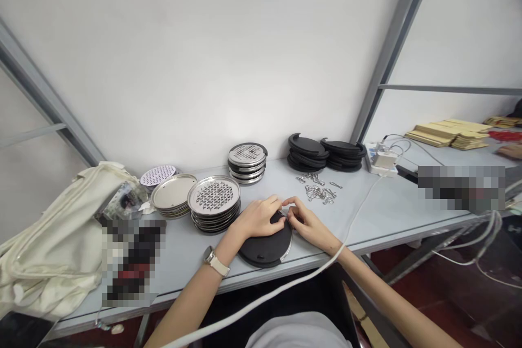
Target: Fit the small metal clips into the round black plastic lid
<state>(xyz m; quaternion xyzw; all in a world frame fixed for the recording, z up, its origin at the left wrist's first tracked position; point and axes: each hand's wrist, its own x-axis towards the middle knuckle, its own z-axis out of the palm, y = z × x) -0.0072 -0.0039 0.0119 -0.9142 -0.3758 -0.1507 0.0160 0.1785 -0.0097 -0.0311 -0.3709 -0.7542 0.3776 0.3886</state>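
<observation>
A black round plate (261,247) with a strip of metal showing along its right edge lies flat near the table's front edge. My left hand (261,218) rests over its upper part, with thumb and fingers closed on the far rim. At that same rim my right hand (309,223) has its thumb and index finger bent together; whatever they pinch is too small to make out. Small metal clips (320,191) lie scattered just beyond my right hand. Left of my left hand stands a stack of round metal graters (215,196).
Smooth metal discs (173,193) and a purplish perforated disc (158,175) sit at left, near a cream cloth bag (53,228). Behind are more graters in black rims (247,155) and black round holders (308,147). A white cable (285,289) crosses in front; a power strip (383,163) stands right.
</observation>
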